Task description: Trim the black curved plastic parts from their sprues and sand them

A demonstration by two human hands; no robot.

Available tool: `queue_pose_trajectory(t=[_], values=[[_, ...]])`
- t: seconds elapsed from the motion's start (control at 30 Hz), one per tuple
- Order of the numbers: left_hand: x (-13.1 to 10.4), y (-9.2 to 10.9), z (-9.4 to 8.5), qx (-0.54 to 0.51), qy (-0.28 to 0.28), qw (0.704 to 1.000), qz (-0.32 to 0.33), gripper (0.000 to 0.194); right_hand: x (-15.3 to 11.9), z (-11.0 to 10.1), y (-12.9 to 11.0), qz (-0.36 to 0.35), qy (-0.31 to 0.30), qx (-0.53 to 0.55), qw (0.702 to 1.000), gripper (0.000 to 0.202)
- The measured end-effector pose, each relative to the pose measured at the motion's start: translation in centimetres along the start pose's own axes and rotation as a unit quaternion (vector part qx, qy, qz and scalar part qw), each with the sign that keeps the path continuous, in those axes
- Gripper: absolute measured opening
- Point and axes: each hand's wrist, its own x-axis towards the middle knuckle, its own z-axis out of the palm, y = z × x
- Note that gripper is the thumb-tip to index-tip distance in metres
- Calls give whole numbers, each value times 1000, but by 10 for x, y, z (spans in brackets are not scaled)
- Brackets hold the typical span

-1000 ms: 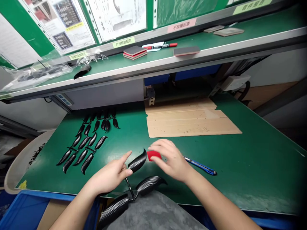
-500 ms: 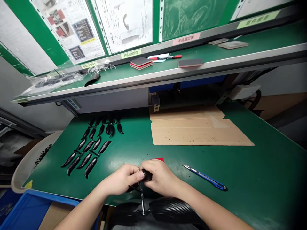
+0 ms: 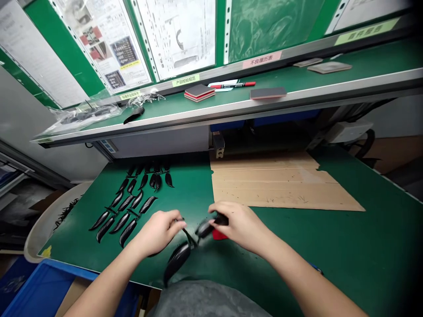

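My left hand (image 3: 161, 231) pinches the thin stem of a black plastic sprue. A ribbed, curved black blade (image 3: 178, 259) hangs from the stem, low in front of my lap. Another black blade (image 3: 205, 228) sits at the stem's right side, smeared by motion. My right hand (image 3: 243, 224) is closed on a dark black piece (image 3: 221, 219); whether it is joined to that blurred blade I cannot tell. Under the right fingers a red piece (image 3: 218, 235) shows on the table. A blue utility knife (image 3: 317, 267) is mostly hidden behind my right forearm.
Several black blade parts on sprues (image 3: 127, 215) lie at the table's left. A cardboard sheet (image 3: 264, 185) lies at the back right. A shelf (image 3: 231, 99) crosses above the table. A blue bin (image 3: 39, 290) and a white tub (image 3: 39, 233) with black scraps stand at the left.
My hands were together at the stem; now they are apart, the right one farther right and up with the dark piece. The sprue has risen off my lap and turned.
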Motion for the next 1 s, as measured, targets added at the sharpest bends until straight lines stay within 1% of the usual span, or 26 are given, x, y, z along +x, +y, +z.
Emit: queue_pose_trajectory(t=[0.03,0.07,0.1,0.13,0.17,0.23,0.3,0.33,0.37,0.43,0.47,0.5,0.53,0.57,0.6,0.63,0.67,0.7,0.73,0.8,0.83,0.87,0.9,0.93,0.97,1.0], values=[[-1,-6,5,-37,62,996,-54,34,-1,6,2,53,47,14,997,19],[-3,-11,11,-81,115,985,-97,35,-2,13,4,91,74,23,993,24],[-4,-15,19,-134,150,971,-126,36,-3,23,4,112,83,26,990,29],[-5,-17,27,-195,165,956,-141,36,-4,33,3,120,79,25,989,34],[-7,-16,36,-261,162,941,-145,35,-4,43,3,117,67,20,991,38],[-11,-11,52,-386,128,903,-142,35,-4,63,1,103,37,8,994,42],[-16,-3,64,-488,99,854,-150,35,-3,77,0,95,22,-2,995,39],[-19,1,69,-538,87,822,-162,34,-2,83,0,92,19,-3,996,36],[-22,3,72,-589,71,785,-180,34,-2,87,1,90,18,0,996,34],[-28,3,77,-681,38,699,-216,32,-1,92,2,81,17,7,997,29],[-30,0,78,-709,24,666,-229,32,0,94,2,77,10,6,997,28],[-31,-6,79,-715,17,657,-237,32,0,96,2,72,-5,-2,997,27],[-32,-14,79,-687,22,685,-240,33,1,97,2,67,-26,-13,997,27],[-32,-23,78,-629,38,739,-238,35,2,99,1,63,-52,-26,996,27],[-32,-33,76,-551,62,798,-234,38,3,101,1,56,-80,-36,995,26],[-31,-44,74,-467,89,850,-228,41,5,103,0,46,-107,-43,992,25],[-31,-55,70,-394,118,884,-221,43,6,106,-1,33,-131,-48,990,25],[-31,-65,66,-342,149,903,-214,44,7,109,-3,18,-153,-50,987,25],[-31,-75,60,-310,179,910,-210,45,8,112,-4,6,-171,-55,984,26],[-32,-90,49,-269,228,913,-206,45,9,119,-7,-12,-196,-66,978,28],[-34,-95,44,-248,243,916,-203,45,8,121,-8,-17,-201,-72,977,32],[-36,-99,39,-230,247,920,-199,44,8,122,-9,-20,-196,-75,977,42],[-39,-101,36,-217,240,926,-193,43,7,121,-11,-23,-177,-75,981,55],[-41,-101,34,-207,223,934,-188,43,7,119,-12,-27,-143,-74,987,67],[-44,-99,34,-198,199,942,-185,43,7,117,-13,-36,-101,-76,991,74],[-46,-95,34,-188,170,950,-184,43,7,113,-14,-53,-58,-82,994,74]])
